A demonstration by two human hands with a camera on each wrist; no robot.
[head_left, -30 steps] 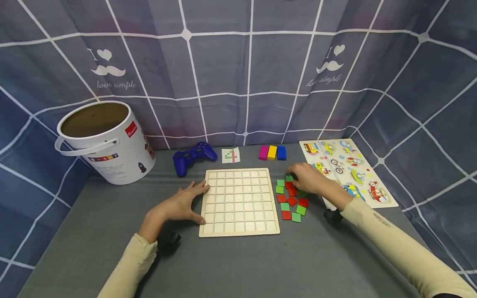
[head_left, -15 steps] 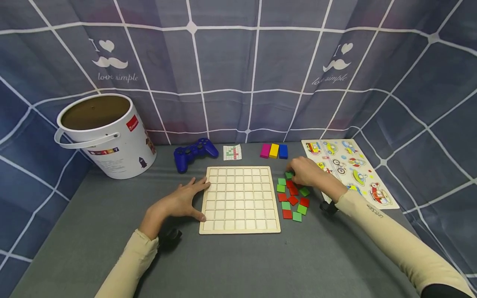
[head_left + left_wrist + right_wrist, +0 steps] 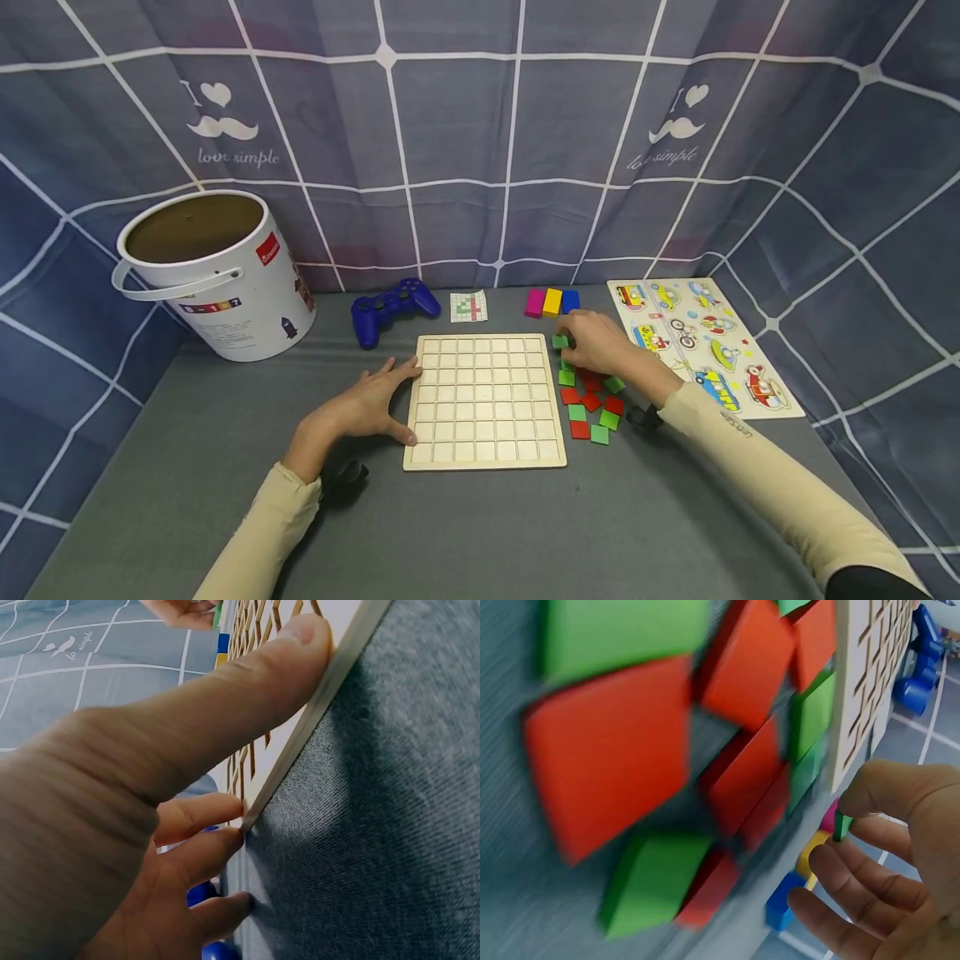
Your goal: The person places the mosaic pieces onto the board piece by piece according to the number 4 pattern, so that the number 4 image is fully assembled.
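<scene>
A pale wooden grid board (image 3: pixel 486 403) lies flat on the grey table, its square cells bare. My left hand (image 3: pixel 369 404) rests at the board's left side, fingers spread, with the thumb (image 3: pixel 300 645) laid on the frame and fingertips at the edge. Just off the board's upper right corner, my right hand (image 3: pixel 596 340) pinches a small green square tile (image 3: pixel 841 825) between thumb and index finger. Below that hand lie several loose red tiles (image 3: pixel 591 402) and green tiles (image 3: pixel 599 434), close along the board's right side.
Behind the board are a blue game controller (image 3: pixel 393 310), a small printed pattern card (image 3: pixel 468 307) and magenta, yellow and blue blocks (image 3: pixel 552 302). A white bucket (image 3: pixel 225 300) stands at the left. A vehicle picture board (image 3: pixel 701 346) lies at the right, partly behind the right arm.
My right hand has lifted a green tile from the far end of the pile and moved left, towards the board's upper right corner. The left hand stays at the board.
</scene>
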